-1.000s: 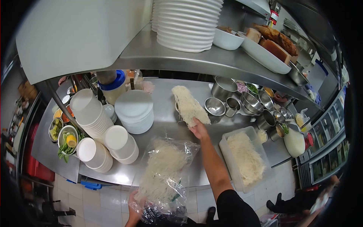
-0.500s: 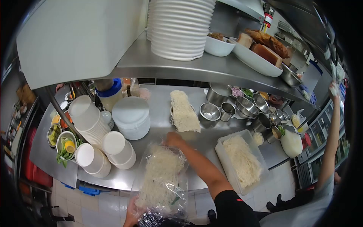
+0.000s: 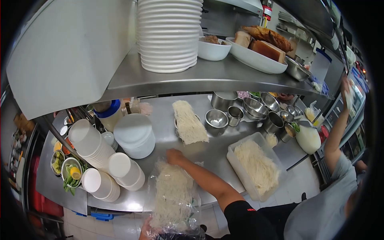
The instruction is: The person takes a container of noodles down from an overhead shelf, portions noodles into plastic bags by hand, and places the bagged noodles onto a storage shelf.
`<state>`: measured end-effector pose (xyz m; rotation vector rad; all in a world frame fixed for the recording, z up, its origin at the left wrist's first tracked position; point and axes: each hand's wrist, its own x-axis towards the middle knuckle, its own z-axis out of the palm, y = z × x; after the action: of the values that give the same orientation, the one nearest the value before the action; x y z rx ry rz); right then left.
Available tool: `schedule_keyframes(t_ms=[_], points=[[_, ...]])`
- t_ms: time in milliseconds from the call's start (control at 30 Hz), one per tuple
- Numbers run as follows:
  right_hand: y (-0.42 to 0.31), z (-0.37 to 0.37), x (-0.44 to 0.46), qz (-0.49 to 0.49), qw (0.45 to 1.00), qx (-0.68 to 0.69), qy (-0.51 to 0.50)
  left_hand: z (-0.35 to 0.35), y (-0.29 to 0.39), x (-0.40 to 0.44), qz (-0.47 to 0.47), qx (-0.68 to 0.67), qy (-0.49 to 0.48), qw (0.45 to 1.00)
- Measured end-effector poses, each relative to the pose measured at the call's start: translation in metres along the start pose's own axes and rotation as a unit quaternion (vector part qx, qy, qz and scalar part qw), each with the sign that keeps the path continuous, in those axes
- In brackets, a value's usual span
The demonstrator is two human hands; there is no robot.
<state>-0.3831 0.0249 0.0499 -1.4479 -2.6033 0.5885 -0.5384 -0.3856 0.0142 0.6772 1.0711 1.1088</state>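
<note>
From the head view, you have a clear plastic bag (image 3: 172, 202) of pale noodles in front of you, its upper part on the counter (image 3: 216, 162) and its lower end seemingly out past the near edge. That overhang looks like the main risk: if your support there slips, the bag could slide off and spill strands. A hard tug on the thin plastic might also split it. The white tubs (image 3: 125, 170) stand near the bag's left side, so a wide sweep could tip them. Ahead, a loose noodle bundle (image 3: 189, 124) lies on what looks like a round rim; a bump could dislodge it.

As for your grip, your right hand (image 3: 174, 156) is at the bag's upper edge with its fingers curled and mostly hidden; you cannot tell from here whether it pinches plastic or noodles. Your left hand (image 3: 147, 231) is against the bag's lower left corner, blurred and partly hidden, so how tightly it closes is unclear.
</note>
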Motion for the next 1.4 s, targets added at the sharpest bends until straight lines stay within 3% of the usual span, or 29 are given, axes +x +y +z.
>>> schedule_keyframes(t_ms=[67,133,167,233,300,433,533,567,600,733,833,900,1000,1133,1200,1300,1333,1400], points=[[-0.001,-0.001,0.001,0.013,0.999,-0.016,-0.028,0.017,0.02,0.011,-0.064,-0.184,0.062,0.979],[-0.012,-0.01,-0.006,0.015,0.999,-0.023,-0.027,0.019,0.028,0.0,0.009,0.092,-0.033,0.995],[-0.005,0.003,0.003,0.004,0.999,-0.034,-0.016,0.016,0.022,-0.002,0.014,0.002,-0.043,0.999],[0.005,0.01,0.009,-0.047,0.998,-0.024,0.016,0.018,0.029,-0.002,-0.002,0.014,-0.054,0.998],[0.008,-0.006,0.007,-0.091,0.99,0.072,0.083,0.029,0.048,-0.005,-0.019,0.018,-0.071,0.997],[0.004,-0.061,0.008,-0.078,0.928,0.224,0.287,0.01,0.027,-0.003,0.017,0.023,-0.099,0.995],[0.012,-0.117,0.01,-0.057,0.898,0.161,0.406,0.005,0.02,-0.005,-0.022,0.078,-0.117,0.99],[0.033,-0.12,0.024,-0.094,0.887,0.146,0.428,0.013,0.031,-0.004,-0.026,0.009,-0.099,0.995],[0.058,-0.119,0.028,-0.086,0.895,0.118,0.421,0.021,0.038,0.001,-0.041,-0.057,-0.088,0.994],[0.079,-0.105,0.007,0.004,0.946,0.023,0.322,0.015,0.03,0.021,-0.067,0.028,-0.166,0.984],[0.048,-0.129,-0.063,0.035,0.941,0.074,0.329,0.026,0.028,0.04,-0.064,0.061,-0.2,0.976],[0.045,-0.141,-0.111,0.003,0.929,0.192,0.316,0.034,0.027,0.048,-0.063,0.082,-0.228,0.968],[0.059,-0.156,-0.188,0.01,0.895,0.189,0.403,0.048,0.027,0.06,-0.061,0.103,-0.271,0.955],[0.173,-0.143,-0.259,0.154,0.871,0.111,0.453,0.066,0.026,0.07,-0.049,0.128,-0.32,0.937],[0.224,-0.147,-0.301,0.24,0.865,0.0,0.44,0.072,0.025,0.073,-0.042,0.139,-0.338,0.93],[0.258,-0.166,-0.348,0.368,0.874,-0.049,0.315,0.076,0.026,0.076,-0.032,0.157,-0.356,0.921],[0.264,-0.165,-0.355,0.367,0.874,-0.05,0.316,0.076,0.027,0.076,-0.028,0.164,-0.36,0.918],[0.284,-0.154,-0.361,0.386,0.89,-0.121,0.211,0.072,0.026,0.077,-0.014,0.175,-0.364,0.915]])
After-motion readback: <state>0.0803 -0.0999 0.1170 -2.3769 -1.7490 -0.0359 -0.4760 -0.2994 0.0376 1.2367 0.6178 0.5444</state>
